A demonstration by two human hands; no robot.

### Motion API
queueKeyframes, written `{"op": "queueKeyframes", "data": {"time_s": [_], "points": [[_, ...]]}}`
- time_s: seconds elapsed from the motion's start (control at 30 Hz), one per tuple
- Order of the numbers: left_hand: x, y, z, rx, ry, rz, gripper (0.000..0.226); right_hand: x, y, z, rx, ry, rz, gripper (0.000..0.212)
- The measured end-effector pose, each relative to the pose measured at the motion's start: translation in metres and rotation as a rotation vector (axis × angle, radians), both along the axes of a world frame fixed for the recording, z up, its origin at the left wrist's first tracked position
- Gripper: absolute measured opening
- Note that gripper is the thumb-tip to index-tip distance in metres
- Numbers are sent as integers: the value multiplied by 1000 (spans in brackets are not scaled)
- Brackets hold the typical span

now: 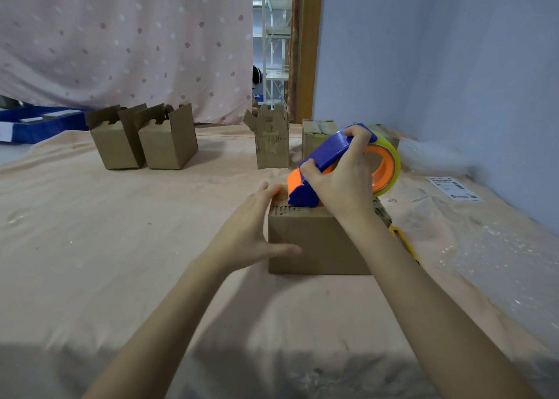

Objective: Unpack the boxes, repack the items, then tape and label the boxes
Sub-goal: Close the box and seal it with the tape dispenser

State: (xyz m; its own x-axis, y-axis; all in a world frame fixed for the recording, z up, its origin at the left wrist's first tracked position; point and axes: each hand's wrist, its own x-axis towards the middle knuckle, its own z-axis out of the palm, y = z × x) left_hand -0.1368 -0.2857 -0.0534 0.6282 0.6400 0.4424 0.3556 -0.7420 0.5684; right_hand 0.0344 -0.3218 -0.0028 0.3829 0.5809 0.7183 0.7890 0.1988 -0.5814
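Cardboard box (317, 241) near centre on cloth (121, 247); light, stiff-walled, steadied best at sides; left hand (251, 232) flat, fingers straight against left wall; right hand (341, 180) curled round dispenser (329, 153), pressing on top.

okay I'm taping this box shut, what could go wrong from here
The left hand only braces the box from the side with open fingers, so pulling the tape dispenser, gripped by the right hand, might drag the box along the cloth. The left fingertips sit close to the dispenser's front end and could get caught.
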Motion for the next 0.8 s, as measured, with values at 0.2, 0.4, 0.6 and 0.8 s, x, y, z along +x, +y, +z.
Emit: {"op": "queueKeyframes", "data": {"time_s": [0.2, 0.4, 0.6, 0.8], "points": [[-1, 26, -8, -328, -209, -110, 76, 0, 1, -2, 16, 16, -9, 68], [-3, 30, -8, -353, -329, -147, 68, -7, 1, 1, 12, 21, 7, 68], [-44, 38, 4, -349, -276, -153, 70, -44, 2, 6, 45, 11, 37, 68], [-71, 36, -3, -398, -300, -108, 75, -70, 4, 6, 2, -30, 74, 67]]}}
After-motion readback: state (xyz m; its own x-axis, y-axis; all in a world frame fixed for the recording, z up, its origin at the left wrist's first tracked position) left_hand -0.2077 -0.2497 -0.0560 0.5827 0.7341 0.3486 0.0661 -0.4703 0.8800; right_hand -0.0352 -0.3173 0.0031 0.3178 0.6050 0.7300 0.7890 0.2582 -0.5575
